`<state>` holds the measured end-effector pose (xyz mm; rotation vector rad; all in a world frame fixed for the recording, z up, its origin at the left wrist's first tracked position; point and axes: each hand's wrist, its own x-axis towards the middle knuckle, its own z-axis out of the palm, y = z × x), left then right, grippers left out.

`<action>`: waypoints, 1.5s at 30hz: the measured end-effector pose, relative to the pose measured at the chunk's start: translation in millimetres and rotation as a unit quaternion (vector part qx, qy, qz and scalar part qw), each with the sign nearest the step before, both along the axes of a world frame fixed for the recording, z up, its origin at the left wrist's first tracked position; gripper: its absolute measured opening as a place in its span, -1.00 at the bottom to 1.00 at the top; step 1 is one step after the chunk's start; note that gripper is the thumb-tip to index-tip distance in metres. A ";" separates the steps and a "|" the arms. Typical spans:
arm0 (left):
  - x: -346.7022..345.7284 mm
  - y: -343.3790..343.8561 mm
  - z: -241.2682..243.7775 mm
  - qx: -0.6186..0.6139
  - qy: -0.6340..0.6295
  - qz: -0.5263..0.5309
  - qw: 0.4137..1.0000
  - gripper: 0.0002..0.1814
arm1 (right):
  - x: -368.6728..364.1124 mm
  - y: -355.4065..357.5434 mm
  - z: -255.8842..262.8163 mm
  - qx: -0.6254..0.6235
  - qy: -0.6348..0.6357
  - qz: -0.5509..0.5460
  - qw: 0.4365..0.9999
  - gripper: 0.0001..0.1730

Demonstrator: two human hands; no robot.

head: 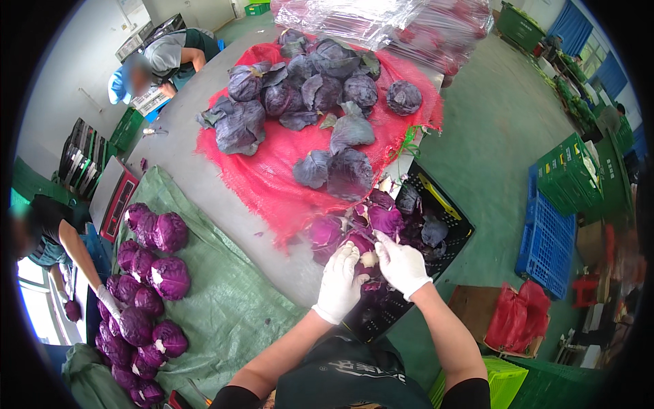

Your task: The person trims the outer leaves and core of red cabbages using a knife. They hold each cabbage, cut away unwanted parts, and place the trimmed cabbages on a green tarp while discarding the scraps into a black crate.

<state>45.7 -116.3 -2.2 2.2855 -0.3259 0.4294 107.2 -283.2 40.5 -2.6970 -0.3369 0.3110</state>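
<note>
My left hand, in a white glove, rests on a purple cabbage at the table's edge, its pale stem end facing me. My right hand, also gloved, is closed around something thin at the same cabbage; a blurred dark blade seems to reach out from it. Just beyond my hands lie peeled cabbage heads and loose leaves. Beneath and right of them stands a black perforated crate holding leaves and a yellow strip. Untrimmed dark cabbages lie heaped on a red mesh sack farther up the table.
Trimmed cabbages lie on a green woven sheet at left, where a co-worker's gloved hand touches one. A scale stands behind. Another person bends over the table's far left. At right are a blue pallet and green crates.
</note>
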 end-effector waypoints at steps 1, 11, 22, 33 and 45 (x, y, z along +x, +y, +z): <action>0.3 -0.2 0.3 -0.003 -0.001 0.002 1.000 -0.21 | 4.4 -1.4 -2.2 0.008 0.001 -0.009 1.000 -0.55; -1.9 1.4 -0.1 0.005 0.006 0.003 1.000 -0.22 | 35.2 -3.6 4.1 0.075 0.110 -0.006 0.991 -0.28; 5.2 -0.4 0.2 0.030 0.004 0.004 1.000 -0.22 | 40.1 7.6 -25.5 0.023 -0.113 0.060 0.991 -0.45; -4.6 5.8 0.6 0.030 -0.003 -0.003 1.000 -0.25 | 81.2 21.1 -15.9 0.007 0.035 0.010 0.999 -0.37; 20.4 -3.7 21.6 0.150 0.076 -0.125 0.978 -0.01 | 78.7 18.4 -14.3 -0.008 0.093 -0.012 0.996 -0.62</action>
